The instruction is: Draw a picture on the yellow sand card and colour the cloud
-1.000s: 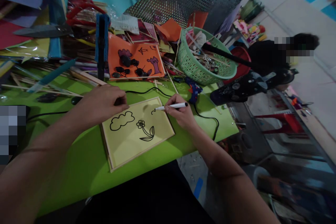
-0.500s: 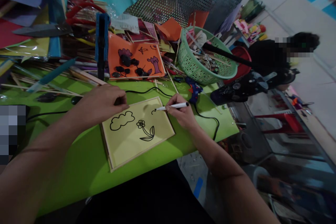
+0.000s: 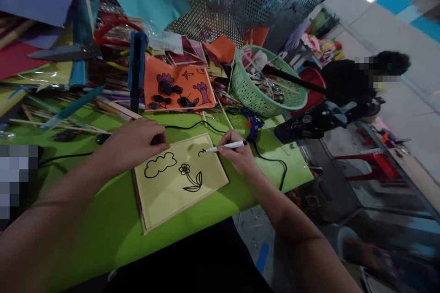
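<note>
On the green table lies a yellow sheet (image 3: pixel 161 203) edged with thin wooden sticks. It bears a black outline of a cloud, a flower with leaves, and a short curved, jagged line near the top right. My right hand (image 3: pixel 239 158) grips a white marker (image 3: pixel 232 145) with a black end, its tip at that short line. Resting by the sheet's top left corner, my left hand (image 3: pixel 137 142) has its thumb apart from the loosely bent fingers and holds nothing.
Behind the sheet are an orange decorated card (image 3: pixel 178 78), a blue glue gun (image 3: pixel 253 123) with a black cord, and a green basket (image 3: pixel 271 105) of sticks and tools. Scissors (image 3: pixel 65 52), papers and sticks crowd the left. A person in black (image 3: pixel 347 78) is at the right.
The short black line at the sheet's top right has grown a jagged stroke toward the marker tip. The whole view has shifted slightly; my left hand stays by the corner.
</note>
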`<state>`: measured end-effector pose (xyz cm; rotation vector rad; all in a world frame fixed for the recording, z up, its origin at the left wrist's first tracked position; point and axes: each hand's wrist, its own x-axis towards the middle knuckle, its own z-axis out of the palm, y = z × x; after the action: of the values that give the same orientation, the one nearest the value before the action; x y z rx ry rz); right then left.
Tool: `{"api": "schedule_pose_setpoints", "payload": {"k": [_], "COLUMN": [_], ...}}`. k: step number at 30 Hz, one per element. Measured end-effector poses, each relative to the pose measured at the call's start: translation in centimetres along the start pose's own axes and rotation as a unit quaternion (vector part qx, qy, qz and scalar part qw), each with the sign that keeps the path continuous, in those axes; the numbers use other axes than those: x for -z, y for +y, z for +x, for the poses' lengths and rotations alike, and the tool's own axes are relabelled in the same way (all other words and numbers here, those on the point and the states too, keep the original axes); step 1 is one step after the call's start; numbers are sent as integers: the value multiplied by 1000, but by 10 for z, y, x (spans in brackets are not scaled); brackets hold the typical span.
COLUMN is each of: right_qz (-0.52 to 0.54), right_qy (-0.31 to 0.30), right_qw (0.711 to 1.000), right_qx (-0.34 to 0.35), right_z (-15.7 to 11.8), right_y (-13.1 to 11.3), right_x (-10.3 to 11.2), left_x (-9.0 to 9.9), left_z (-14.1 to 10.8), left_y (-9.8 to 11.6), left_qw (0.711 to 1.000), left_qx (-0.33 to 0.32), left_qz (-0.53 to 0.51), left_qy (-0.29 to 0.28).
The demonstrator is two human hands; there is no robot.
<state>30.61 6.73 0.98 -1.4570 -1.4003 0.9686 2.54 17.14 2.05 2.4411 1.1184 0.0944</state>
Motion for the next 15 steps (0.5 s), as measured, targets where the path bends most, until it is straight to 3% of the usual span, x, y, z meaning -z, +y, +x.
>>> {"api": "schedule_pose_setpoints", "payload": {"k": [15], "right_qz": [28], "right_qy": [2], "right_qw": [1000], "right_qx": [-6], "right_z": [1], "right_y": [7], "right_x": [-1], "left_x": [0], "left_z": [-1], "left_y": [-1], "left_qw": [1000], "left_qx": [15], "left_qz": [-5], "left_qy": [-1]}}
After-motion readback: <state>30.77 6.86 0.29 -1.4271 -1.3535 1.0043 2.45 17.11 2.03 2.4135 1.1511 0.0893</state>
